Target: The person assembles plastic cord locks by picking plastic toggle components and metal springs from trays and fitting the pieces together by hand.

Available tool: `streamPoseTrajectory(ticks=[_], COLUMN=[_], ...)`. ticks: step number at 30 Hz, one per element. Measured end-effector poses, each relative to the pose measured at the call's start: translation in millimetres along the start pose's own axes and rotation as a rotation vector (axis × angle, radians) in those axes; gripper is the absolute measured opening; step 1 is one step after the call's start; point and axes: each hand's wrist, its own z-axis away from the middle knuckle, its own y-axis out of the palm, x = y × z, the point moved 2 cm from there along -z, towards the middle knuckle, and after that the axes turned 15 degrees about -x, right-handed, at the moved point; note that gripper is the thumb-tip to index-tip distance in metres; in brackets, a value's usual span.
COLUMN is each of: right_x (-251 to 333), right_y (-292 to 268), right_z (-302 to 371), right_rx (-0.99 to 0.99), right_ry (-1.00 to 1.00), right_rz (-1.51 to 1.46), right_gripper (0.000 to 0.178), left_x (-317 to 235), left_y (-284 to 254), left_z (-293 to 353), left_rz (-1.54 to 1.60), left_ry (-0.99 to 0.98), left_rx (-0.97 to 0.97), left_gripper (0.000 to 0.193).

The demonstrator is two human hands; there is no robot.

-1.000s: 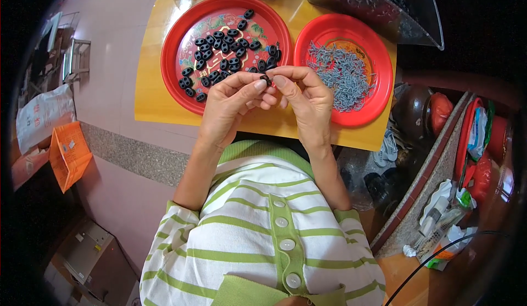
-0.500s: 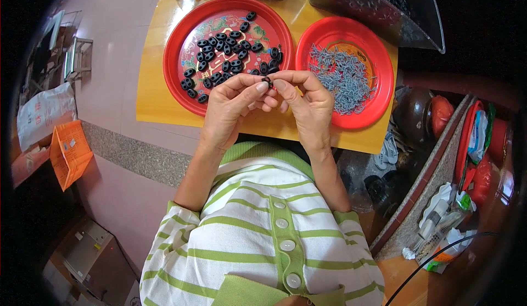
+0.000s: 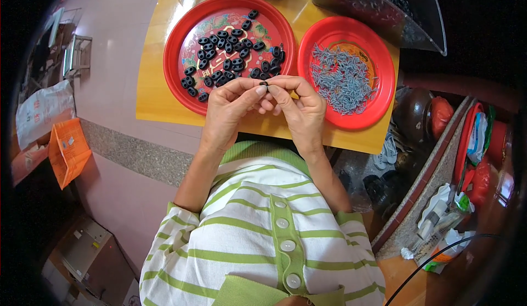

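Observation:
My left hand [image 3: 226, 104] and my right hand [image 3: 301, 107] meet fingertip to fingertip over the table's near edge. Between them is a small black plastic piece [image 3: 264, 84], pinched by the left thumb and forefinger. The right thumb and forefinger press together against its right side; whether they hold a separate small part is hidden. Just beyond the hands, a large red patterned tray [image 3: 172, 59] carries many black two-holed oval pieces [image 3: 228, 46]. To its right stands a smaller red plate [image 3: 384, 70] with a heap of grey screws [image 3: 343, 81].
Both trays rest on a yellow table [image 3: 151, 94]. At its far side stand clear bins, one on the right [image 3: 379, 4], filled with small dark parts. An orange bag [image 3: 69, 149] is on the left. A ledge with wrapped packets [image 3: 439, 212] and a black cable [image 3: 433, 259] lies right.
My right hand has shifted slightly left, its fingertips coming in closer to the left ones at the black piece. The left hand has barely moved.

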Motion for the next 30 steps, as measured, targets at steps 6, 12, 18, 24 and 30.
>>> streamPoseTrajectory(ticks=[6, 12, 18, 24, 30], right_x=[2, 26, 24, 8, -3], right_y=[-6, -2, 19, 29, 46], right_z=[-20, -53, -57, -58, -64], right_rx=[0.103, 0.170, 0.362, 0.317, 0.395], right_ry=[0.143, -0.679, -0.692, -0.558, -0.453], right_rz=[0.022, 0.889, 1.238, 1.232, 0.939], right_gripper=[0.015, 0.023, 0.034, 0.022, 0.018], left_x=[0, -1, -1, -2, -2], left_y=[-5, -7, -12, -13, -18], left_z=[-5, -6, -4, -4, -4], left_rz=[0.020, 0.041, 0.068, 0.070, 0.067], left_ry=[-0.017, -0.052, -0.087, -0.093, -0.100], left_rx=[0.022, 0.100, 0.145, 0.200, 0.252], left_gripper=[0.011, 0.011, 0.010, 0.009, 0.010])
